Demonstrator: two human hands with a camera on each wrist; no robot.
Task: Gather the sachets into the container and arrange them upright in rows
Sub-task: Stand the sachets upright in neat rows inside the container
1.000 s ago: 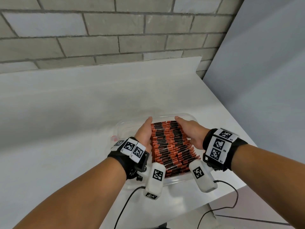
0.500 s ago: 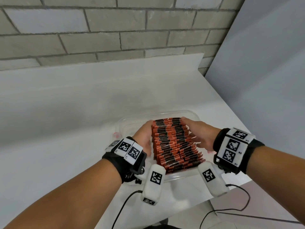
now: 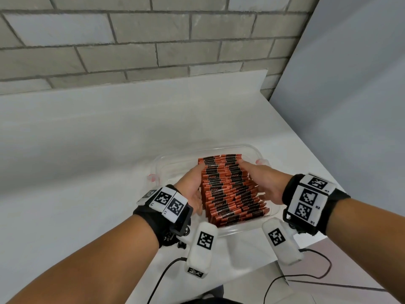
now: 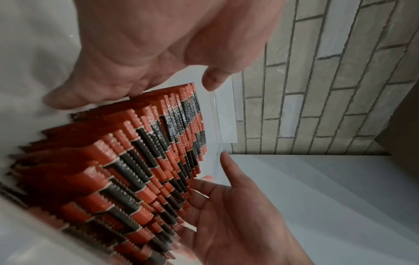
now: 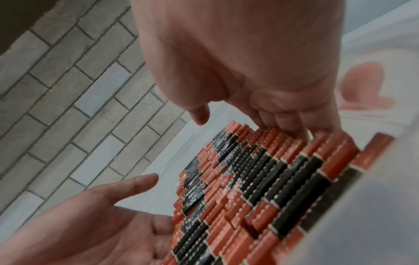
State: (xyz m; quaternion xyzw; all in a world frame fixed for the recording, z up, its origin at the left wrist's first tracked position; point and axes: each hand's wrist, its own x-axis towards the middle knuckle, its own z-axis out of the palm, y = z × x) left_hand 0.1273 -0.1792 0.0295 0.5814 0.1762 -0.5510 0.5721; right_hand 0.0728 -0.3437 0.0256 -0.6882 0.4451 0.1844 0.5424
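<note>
Upright sachets [image 3: 228, 189] in container [image 3: 256, 151], between left hand [image 3: 192, 185] and right hand [image 3: 263, 183].

Head view: from above and behind both forearms, facing forward and down, brick wall [image 3: 135, 40] across the top, sachets [image 3: 228, 191] low centre. Wrist views: very close, along each palm. Shared by all three: the sachets, the clear container [image 3: 256, 151], the wall.

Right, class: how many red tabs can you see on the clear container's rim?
2: a left tab and a right tab on the container; more may be hidden.
</note>
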